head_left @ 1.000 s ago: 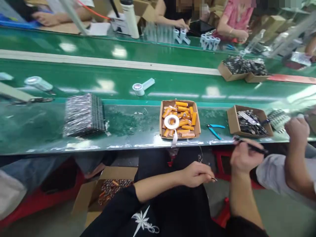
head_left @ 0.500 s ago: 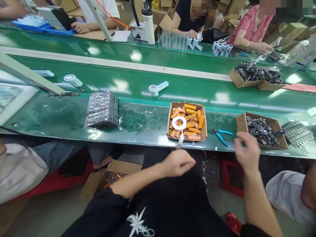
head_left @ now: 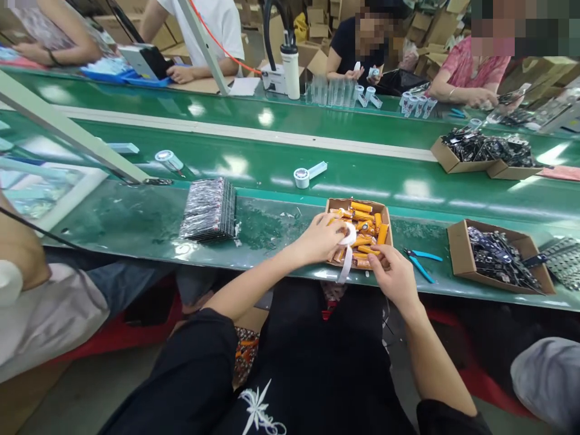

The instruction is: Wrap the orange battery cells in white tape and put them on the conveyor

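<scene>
My left hand point(head_left: 322, 238) reaches over the left side of a small cardboard box point(head_left: 386, 212), its fingers closed on a roll of white tape point(head_left: 350, 234). A loose tape end point(head_left: 346, 266) hangs down over the box's front edge. At the box's front right corner, my right hand point(head_left: 397, 277) pinches the end of an orange cylindrical battery point(head_left: 368, 249) between thumb and fingers. Several more orange batteries point(head_left: 361, 206) lie jumbled in the box. Blue-handled pliers point(head_left: 422, 263) rest on the bench just right of my right hand.
A stack of wrapped flat boards point(head_left: 208, 208) stands at left. To the right sits a carton of black parts point(head_left: 460, 257). On the green belt point(head_left: 258, 160) lies a light-blue handheld fan point(head_left: 302, 177). Co-workers sit across the belt and on both sides.
Both hands have moved up and inward to the battery box. My left hand has taken hold of the tape roll, and my right hand has closed on a battery. The camera view has shifted.
</scene>
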### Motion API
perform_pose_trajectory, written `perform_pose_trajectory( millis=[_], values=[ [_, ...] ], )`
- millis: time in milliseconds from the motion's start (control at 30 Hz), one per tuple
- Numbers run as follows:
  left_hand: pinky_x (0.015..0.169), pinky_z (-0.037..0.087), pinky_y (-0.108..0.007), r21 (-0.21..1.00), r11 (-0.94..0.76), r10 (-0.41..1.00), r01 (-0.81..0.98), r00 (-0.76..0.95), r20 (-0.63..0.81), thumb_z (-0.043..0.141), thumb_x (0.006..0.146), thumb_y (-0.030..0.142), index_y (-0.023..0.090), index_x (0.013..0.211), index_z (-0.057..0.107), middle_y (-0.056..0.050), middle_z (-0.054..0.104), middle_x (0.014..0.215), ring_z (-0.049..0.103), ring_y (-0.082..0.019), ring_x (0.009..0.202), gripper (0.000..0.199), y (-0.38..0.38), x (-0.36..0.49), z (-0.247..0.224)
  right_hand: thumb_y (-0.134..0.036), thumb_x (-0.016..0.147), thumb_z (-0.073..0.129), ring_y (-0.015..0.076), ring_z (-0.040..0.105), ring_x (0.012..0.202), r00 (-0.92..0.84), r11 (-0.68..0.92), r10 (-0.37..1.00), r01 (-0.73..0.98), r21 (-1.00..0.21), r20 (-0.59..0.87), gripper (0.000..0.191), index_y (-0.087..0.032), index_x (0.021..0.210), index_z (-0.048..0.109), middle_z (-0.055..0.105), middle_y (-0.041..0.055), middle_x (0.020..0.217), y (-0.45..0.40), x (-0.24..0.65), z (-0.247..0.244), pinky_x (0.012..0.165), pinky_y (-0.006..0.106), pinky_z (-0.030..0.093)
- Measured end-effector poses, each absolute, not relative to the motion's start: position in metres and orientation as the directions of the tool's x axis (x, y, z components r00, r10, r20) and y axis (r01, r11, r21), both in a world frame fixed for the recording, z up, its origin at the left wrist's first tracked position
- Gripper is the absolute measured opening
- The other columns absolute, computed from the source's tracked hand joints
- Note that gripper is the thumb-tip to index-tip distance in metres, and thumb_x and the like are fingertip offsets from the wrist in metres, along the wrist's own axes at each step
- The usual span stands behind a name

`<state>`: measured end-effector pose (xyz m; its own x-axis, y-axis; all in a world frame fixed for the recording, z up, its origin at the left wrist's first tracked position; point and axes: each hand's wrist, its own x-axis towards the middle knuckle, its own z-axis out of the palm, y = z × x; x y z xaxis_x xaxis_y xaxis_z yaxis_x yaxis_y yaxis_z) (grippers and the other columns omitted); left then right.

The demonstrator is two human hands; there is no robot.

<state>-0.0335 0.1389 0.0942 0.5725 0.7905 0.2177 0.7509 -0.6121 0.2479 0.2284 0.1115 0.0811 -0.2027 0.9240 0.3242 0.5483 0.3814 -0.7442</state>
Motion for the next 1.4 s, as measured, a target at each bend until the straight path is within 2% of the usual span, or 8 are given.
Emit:
perform_pose_trajectory(
  millis=[167,367,533,667,800,1067,1267,1400],
  values=[
    [0.127,0.041,-0.058,0.292,-0.683,0.686,0.669,0.450,0.572,0.056,0.111,0.032,0.011,0.130,0.069,-0.017,0.075,0.129,0.050,-0.038,0.151,0.031,0.096,-0.046,0.100,-0.059,0.099,0.076,0.0157,0.064,0.051,-0.565,0.078,0.822,0.237,-0.968,-0.072,0.042,-0.022,0.117,0.080,0.080,0.0034,0.083,0.085,0.214,0.109,0.047,0.026,0.047],
    [0.129,0.039,-0.067,0.256,-0.512,0.713,0.820,0.238,0.660,0.066,0.104,0.026,0.016,0.137,0.067,-0.013,0.076,0.135,0.016,-0.044,0.171,0.034,0.071,-0.090,0.076,-0.054,0.111,0.064,0.0130,0.065,0.057,-0.971,0.335,0.237,0.121,-0.934,-0.040,0.046,-0.018,0.090,0.081,0.074,0.0028,0.069,0.080,0.201,0.123,0.057,0.024,0.045],
    [0.124,0.047,-0.071,0.294,-0.490,0.747,0.821,0.222,0.626,0.061,0.101,0.012,0.015,0.128,0.068,-0.016,0.075,0.138,0.038,-0.043,0.162,0.029,0.060,-0.108,0.069,-0.041,0.111,0.066,0.0249,0.074,0.094,-0.764,0.696,0.637,0.516,-0.499,0.099,0.028,-0.020,0.115,0.084,0.081,0.0102,0.102,0.144,0.224,0.124,0.089,0.036,0.056],
    [0.126,0.047,-0.073,0.260,-0.582,0.717,0.770,0.336,0.611,0.054,0.097,0.001,0.015,0.118,0.068,-0.011,0.078,0.117,0.070,-0.032,0.127,0.029,0.058,-0.098,0.073,-0.030,0.102,0.077,0.0359,0.066,0.117,-0.784,0.777,0.620,0.619,-0.113,-0.029,0.035,-0.020,0.136,0.078,0.074,0.0159,0.129,0.182,0.213,0.116,0.102,0.052,0.054],
    [0.120,0.055,-0.070,0.243,-0.614,0.703,0.751,0.382,0.600,0.056,0.094,0.000,0.017,0.104,0.068,-0.007,0.072,0.096,0.068,-0.034,0.126,0.024,0.060,-0.089,0.075,-0.026,0.099,0.079,0.0432,0.060,0.127,-0.706,0.715,0.696,0.698,0.035,-0.127,0.032,-0.019,0.130,0.081,0.070,0.0174,0.138,0.188,0.195,0.104,0.101,0.059,0.054],
    [0.112,0.062,-0.063,0.261,-0.650,0.722,0.713,0.473,0.505,0.063,0.092,0.002,0.014,0.104,0.072,-0.011,0.075,0.105,0.060,-0.039,0.136,0.020,0.060,-0.078,0.084,-0.030,0.099,0.080,0.0265,0.079,0.100,-0.458,0.753,0.657,0.360,-0.551,0.599,0.025,-0.026,0.122,0.072,0.081,0.0070,0.112,0.166,0.215,0.109,0.088,0.044,0.066],
    [0.108,0.065,-0.049,0.251,-0.739,0.670,0.625,0.644,0.370,0.063,0.096,0.001,0.014,0.117,0.073,-0.012,0.076,0.117,0.057,-0.036,0.142,0.027,0.060,-0.067,0.104,-0.013,0.094,0.083,0.0258,0.082,0.107,-0.617,0.980,0.186,0.167,-0.103,0.765,0.026,-0.028,0.115,0.080,0.083,0.0065,0.126,0.137,0.225,0.123,0.086,0.038,0.073],
    [0.107,0.066,-0.046,0.207,-0.760,0.645,0.616,0.676,0.355,0.061,0.101,0.004,0.012,0.118,0.072,-0.012,0.076,0.119,0.058,-0.037,0.141,0.022,0.059,-0.062,0.109,-0.003,0.089,0.084,0.0249,0.083,0.107,-0.643,0.989,0.116,0.147,-0.027,0.757,0.035,-0.026,0.116,0.082,0.081,0.0066,0.132,0.132,0.235,0.123,0.085,0.034,0.075]
  ],
)
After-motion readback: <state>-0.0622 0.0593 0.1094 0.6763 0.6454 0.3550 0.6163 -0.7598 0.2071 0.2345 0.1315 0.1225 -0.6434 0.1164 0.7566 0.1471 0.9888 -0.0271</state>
